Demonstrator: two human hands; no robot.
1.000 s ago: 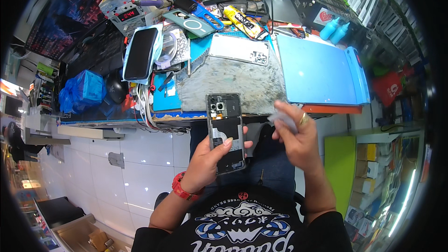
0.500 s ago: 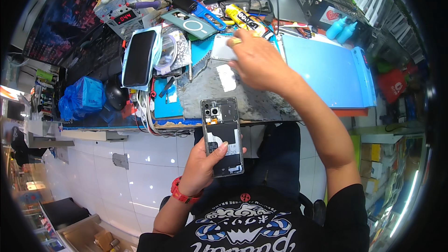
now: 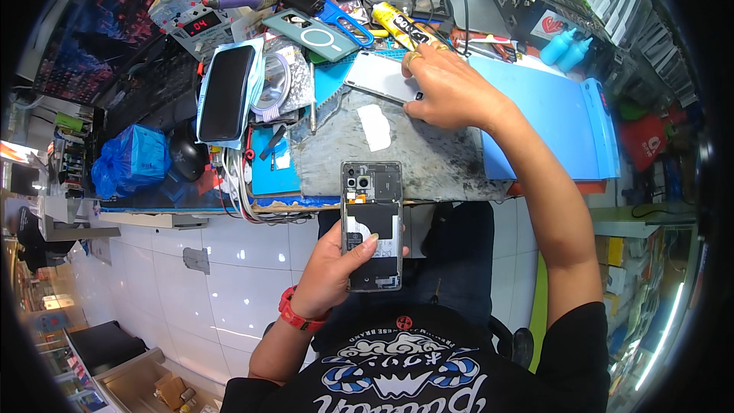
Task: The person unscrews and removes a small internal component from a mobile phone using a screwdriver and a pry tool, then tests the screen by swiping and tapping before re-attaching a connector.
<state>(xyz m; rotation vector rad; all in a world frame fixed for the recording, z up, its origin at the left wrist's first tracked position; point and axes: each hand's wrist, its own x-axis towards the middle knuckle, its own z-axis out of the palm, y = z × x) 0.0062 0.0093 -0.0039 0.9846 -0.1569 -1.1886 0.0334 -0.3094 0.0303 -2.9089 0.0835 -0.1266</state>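
Observation:
An opened phone [image 3: 375, 191], its back off and inner parts showing, is upright in my left hand [image 3: 336, 268], thumb across the lower half, over the front edge of the bench. My right hand [image 3: 451, 88] reaches over the worn grey mat [image 3: 313, 168], fingers and thumb closed round the right end of a silver-white phone back cover [image 3: 375, 73]. A white scrap [image 3: 374, 126] lies on the mat below the cover.
A dark phone [image 3: 227, 92] and cable coil [image 3: 271, 92] lie left, near a power supply [image 3: 195, 27] and blue bag [image 3: 130, 160]. Behind are a green case [image 3: 302, 30] and yellow tube [image 3: 394, 23]; right are a blue pad [image 3: 550, 130] and bottles [image 3: 569, 57].
My right hand has moved up from beside the opened phone onto the silver-white cover. The white scrap it held now lies on the mat. My left hand still holds the phone.

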